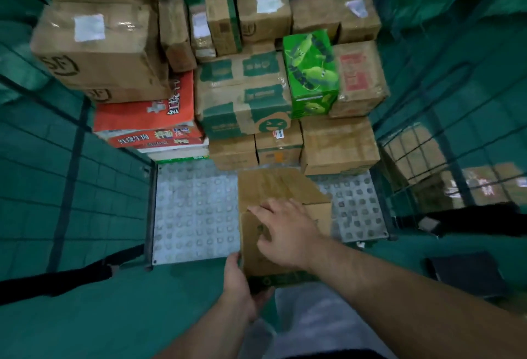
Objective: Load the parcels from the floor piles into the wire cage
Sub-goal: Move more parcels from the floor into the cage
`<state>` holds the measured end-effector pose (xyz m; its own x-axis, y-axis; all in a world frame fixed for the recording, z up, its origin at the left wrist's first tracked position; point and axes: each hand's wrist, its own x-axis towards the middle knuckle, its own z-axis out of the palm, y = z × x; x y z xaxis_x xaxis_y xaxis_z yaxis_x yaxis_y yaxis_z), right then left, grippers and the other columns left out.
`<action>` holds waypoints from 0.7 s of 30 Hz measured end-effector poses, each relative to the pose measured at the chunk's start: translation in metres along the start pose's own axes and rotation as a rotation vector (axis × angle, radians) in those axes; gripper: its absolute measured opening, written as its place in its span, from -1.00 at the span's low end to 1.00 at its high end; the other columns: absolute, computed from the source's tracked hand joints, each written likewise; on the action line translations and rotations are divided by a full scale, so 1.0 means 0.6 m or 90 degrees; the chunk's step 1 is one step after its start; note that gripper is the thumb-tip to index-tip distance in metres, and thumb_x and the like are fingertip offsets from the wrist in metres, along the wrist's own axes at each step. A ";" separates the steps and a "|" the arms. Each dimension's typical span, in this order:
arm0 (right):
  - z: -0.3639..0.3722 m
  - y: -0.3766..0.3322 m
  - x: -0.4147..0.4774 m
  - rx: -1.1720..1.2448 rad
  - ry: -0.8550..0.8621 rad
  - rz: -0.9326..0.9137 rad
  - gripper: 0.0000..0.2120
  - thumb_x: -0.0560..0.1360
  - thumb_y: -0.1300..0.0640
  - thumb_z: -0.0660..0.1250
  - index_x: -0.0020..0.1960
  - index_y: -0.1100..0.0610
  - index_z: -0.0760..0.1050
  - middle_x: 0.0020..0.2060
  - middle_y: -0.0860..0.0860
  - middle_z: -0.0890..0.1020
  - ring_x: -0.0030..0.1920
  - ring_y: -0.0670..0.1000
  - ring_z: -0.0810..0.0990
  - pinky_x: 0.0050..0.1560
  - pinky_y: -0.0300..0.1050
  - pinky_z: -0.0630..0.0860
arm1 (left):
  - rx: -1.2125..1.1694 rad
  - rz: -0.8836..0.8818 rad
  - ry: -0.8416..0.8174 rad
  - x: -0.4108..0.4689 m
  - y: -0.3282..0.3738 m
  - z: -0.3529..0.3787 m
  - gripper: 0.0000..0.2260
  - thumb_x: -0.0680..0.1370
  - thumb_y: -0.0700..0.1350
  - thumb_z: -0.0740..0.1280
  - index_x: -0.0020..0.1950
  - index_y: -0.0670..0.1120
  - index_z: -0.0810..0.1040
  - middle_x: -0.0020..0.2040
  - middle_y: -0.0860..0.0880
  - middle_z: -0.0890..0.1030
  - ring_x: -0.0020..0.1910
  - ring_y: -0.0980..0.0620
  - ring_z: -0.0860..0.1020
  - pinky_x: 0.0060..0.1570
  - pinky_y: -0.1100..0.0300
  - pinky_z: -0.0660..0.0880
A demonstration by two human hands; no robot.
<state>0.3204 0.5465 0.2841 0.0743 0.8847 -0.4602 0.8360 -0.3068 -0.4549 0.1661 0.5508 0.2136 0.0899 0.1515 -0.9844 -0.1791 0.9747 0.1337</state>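
Head view has me mid-load: the cardboard parcel [273, 187] is lower centre, over the front edge of the wire cage [194, 210] floor, left grip [239, 281] curled round its near bottom corner, right grip [285, 233] spread flat on top. Next, I judge, push it forward against the stacked parcels [242, 96]; it looks plain brown, taped, slightly creased

Left grip [242, 284] clasps parcel [273, 187] corner; right grip [285, 230] flat, fingers spread, forearms extended.
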 end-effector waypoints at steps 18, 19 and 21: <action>0.261 0.246 0.273 0.081 -0.152 0.043 -0.39 0.42 -0.06 -0.01 0.44 -0.09 0.39 0.40 -0.07 0.43 0.45 0.09 0.35 0.52 0.08 0.06 | 0.109 -0.151 -0.036 0.457 0.175 0.153 -0.32 0.55 0.42 0.18 0.40 -0.09 0.53 0.29 -0.21 0.63 0.28 -0.27 0.58 0.17 -0.19 0.54; 0.282 0.263 0.278 0.110 -0.195 0.072 -0.37 0.44 -0.04 0.00 0.52 -0.10 0.30 0.50 -0.09 0.32 0.52 0.06 0.25 0.52 0.02 0.02 | 0.129 -0.132 -0.010 0.475 0.184 0.163 -0.37 0.55 0.39 0.24 0.35 -0.08 0.56 0.22 -0.21 0.67 0.21 -0.27 0.62 0.11 -0.22 0.57; 0.309 0.292 0.287 0.128 -0.221 0.103 -0.39 0.53 0.00 0.11 0.58 -0.11 0.20 0.58 -0.12 0.16 0.58 0.00 0.09 0.52 -0.09 -0.05 | 0.164 -0.116 0.034 0.501 0.192 0.173 -0.49 0.57 0.28 0.33 0.27 -0.10 0.61 0.10 -0.20 0.72 0.05 -0.21 0.69 0.02 -0.20 0.61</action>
<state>0.3789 0.5804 -0.0161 -0.0204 0.6597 -0.7513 0.7031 -0.5248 -0.4799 0.2743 0.7258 -0.0550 0.0454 -0.0322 -0.9984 0.0904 0.9955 -0.0280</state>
